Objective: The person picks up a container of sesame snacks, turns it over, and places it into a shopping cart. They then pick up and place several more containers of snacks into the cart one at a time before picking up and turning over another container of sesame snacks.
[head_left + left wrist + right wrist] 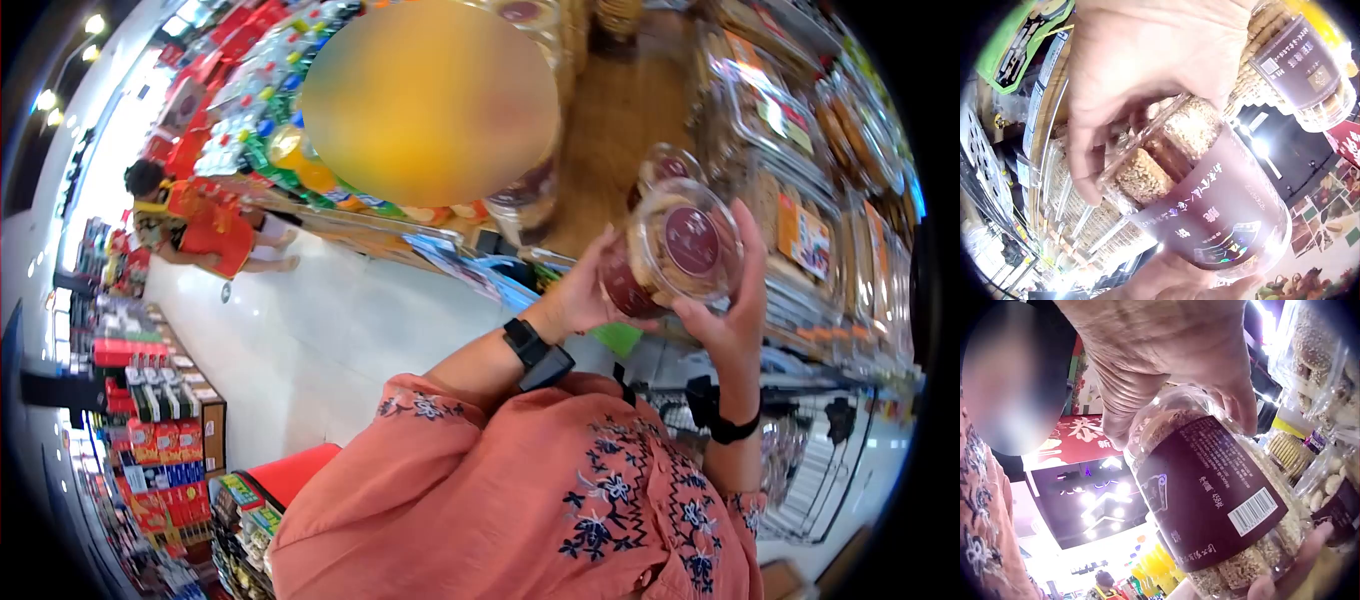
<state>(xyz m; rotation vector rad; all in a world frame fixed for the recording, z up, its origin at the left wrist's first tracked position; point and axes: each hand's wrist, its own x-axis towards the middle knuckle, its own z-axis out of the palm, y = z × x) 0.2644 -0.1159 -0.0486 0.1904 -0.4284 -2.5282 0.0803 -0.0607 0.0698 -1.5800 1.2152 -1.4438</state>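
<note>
A clear plastic jar (pixel 668 245) with a maroon label and a round maroon lid sticker is held between both hands. My left hand (pixel 585 290) grips its side, and my right hand (pixel 738 300) has fingers and thumb around the lid end. The left wrist view shows sesame-coated pieces inside the tilted jar (pixel 1210 212), with my left hand (pixel 1141 56) curled over it. In the right wrist view, my right hand (pixel 1172 350) spans the lid end of the jar (pixel 1210 487), whose printed label and barcode show; left fingers (pixel 1300 565) support the other end.
Another maroon-labelled jar (pixel 668 165) stands on the wooden display table (pixel 620 120) just beyond. Clear packs of baked goods (pixel 790 215) line the right side, drink bottles (pixel 285 150) the upper left. A person in red and patterned clothing (pixel 205 225) is in the aisle at left.
</note>
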